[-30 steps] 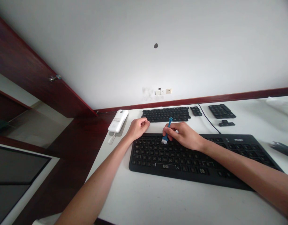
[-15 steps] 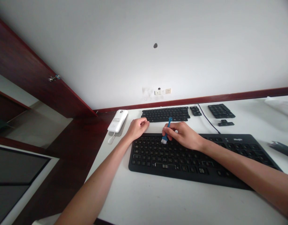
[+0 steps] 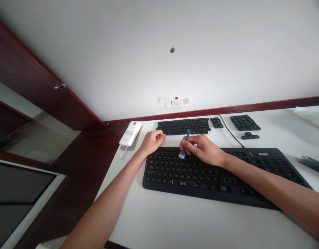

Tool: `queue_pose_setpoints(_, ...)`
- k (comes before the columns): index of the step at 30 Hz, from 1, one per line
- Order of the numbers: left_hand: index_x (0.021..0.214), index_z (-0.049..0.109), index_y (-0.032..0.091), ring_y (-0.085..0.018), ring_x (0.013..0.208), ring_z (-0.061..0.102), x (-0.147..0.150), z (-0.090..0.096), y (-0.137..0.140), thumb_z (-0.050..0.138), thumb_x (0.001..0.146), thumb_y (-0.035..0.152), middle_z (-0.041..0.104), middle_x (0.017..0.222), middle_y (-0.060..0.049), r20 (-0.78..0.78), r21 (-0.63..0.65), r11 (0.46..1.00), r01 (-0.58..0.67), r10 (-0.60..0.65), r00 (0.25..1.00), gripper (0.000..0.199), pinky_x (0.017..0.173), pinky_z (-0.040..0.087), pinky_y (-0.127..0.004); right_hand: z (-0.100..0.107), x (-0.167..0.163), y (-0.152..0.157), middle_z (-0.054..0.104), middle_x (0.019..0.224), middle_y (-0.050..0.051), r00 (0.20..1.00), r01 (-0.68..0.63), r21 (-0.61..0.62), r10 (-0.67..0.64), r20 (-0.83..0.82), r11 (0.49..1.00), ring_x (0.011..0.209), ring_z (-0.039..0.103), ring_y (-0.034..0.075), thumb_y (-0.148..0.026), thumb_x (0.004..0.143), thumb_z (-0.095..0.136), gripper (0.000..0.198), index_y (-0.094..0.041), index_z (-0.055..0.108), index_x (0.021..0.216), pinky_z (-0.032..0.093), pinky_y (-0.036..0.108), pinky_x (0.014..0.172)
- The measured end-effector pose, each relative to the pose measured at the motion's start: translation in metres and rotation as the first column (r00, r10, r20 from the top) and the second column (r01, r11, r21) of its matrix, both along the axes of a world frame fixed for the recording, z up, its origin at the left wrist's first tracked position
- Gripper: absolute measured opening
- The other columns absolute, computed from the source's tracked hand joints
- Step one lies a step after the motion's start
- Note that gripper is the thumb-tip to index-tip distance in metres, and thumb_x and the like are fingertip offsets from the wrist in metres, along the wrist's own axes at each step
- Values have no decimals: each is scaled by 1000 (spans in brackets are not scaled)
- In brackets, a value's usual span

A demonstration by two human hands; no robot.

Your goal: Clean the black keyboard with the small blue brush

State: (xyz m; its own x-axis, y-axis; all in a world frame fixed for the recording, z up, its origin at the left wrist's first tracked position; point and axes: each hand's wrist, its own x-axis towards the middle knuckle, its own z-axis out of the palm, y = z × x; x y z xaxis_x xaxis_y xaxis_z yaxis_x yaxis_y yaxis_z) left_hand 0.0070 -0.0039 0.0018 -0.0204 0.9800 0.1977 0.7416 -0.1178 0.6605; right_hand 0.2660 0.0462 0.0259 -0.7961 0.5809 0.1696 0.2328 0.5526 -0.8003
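A black keyboard with its keycaps off lies on the white table, its rows of key sockets bare. My right hand rests over its upper middle and pinches a small blue brush. The brush's white bristles point down at the upper rows of sockets, and its blue toothed end sticks up above my fingers. My left hand is curled into a fist near the keyboard's upper left corner, with nothing visible in it. Behind both hands, removed keycaps lie laid out in keyboard order.
Smaller keycap groups sit farther right: a block, a number pad group and arrow keys. Between them runs the cable. A white power bank with a strap lies at the left edge. A dark object is at right.
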Motion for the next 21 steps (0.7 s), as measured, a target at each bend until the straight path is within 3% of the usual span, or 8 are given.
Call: queue_pose_setpoints(21,69,46,19,-12,61,38,-1,0,0,52,97,37,44,64,4,-11,1,1000,6,-6,1000,34,61,28,-27,0,0,0,65,68,1,1000,1,-12,-1,20,1000,61,56,15,-38,105,45,38,-19,75,91,39,29,61)
